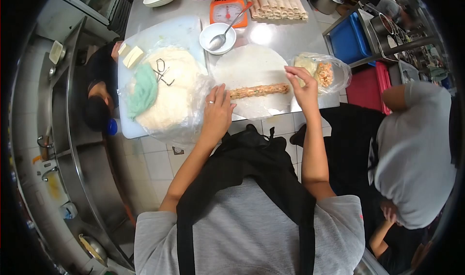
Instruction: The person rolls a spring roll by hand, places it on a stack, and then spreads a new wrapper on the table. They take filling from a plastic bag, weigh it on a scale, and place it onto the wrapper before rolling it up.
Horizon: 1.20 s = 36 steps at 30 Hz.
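Note:
A round, thin sheet of pale dough (249,64) lies on the steel table. Across its lower part runs a long strip of orange, chopped filling (259,90). My left hand (219,111), with a ring on one finger, rests at the left end of the strip, fingers stretched out and holding nothing. At the sheet's right edge my right hand (304,87) is raised, thumb and forefinger drawn together; whatever is between them is too small to make out. Just right of that hand sits a clear plastic bag (342,74) with more orange filling (323,75) in it.
At left, a white board (181,27) bears plastic-covered dough (181,76), a green cloth (144,90) and pale blocks (132,56). Beyond the sheet are a white bowl (207,34), spoon (218,41), orange scale (228,12) and several rolls (276,2). People stand either side.

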{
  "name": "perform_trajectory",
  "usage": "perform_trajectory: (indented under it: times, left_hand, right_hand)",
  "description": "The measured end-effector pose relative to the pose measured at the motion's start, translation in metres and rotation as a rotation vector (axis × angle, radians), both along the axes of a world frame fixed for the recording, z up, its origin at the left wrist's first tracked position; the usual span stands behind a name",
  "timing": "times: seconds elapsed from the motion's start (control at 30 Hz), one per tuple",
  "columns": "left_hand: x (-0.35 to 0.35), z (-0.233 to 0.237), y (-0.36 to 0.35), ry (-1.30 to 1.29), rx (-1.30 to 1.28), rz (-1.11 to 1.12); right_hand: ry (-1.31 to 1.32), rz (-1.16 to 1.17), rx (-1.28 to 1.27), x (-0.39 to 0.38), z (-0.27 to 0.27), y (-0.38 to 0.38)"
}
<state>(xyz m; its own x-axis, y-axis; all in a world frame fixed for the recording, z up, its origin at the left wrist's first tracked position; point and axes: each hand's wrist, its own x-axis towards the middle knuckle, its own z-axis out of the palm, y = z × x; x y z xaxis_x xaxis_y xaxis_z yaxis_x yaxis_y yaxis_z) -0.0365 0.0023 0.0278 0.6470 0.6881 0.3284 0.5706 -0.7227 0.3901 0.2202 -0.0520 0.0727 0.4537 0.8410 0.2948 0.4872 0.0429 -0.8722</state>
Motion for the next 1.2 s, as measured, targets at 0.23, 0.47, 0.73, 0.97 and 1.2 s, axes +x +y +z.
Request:
perform_trajectory:
  times: [0.23, 0.47, 0.73, 0.97, 1.2]
  left_hand:
    - [-0.001, -0.001, -0.006, -0.04, -0.003, 0.098]
    - [0.024, 0.01, -0.01, -0.071, 0.028, 0.094]
    - [0.031, -0.013, 0.014, -0.042, 0.112, -0.037]
    - [0.05, -0.006, 0.005, -0.192, 0.011, 0.009]
    - [0.094, -0.016, 0.001, -0.057, -0.05, -0.112]
  right_hand:
    - [-0.302, 0.175, -0.05, 0.002, -0.015, -0.02]
    - [-0.326, 0.265, 0.002, -0.021, -0.038, 0.016]
    - [-0.433, 0.255, -0.088, -0.036, -0.045, 0.015]
    - [-0.377, 0.188, -0.096, -0.008, -0.058, 0.004]
    - [-0.26, 0.137, -0.015, 0.007, -0.067, 0.0]
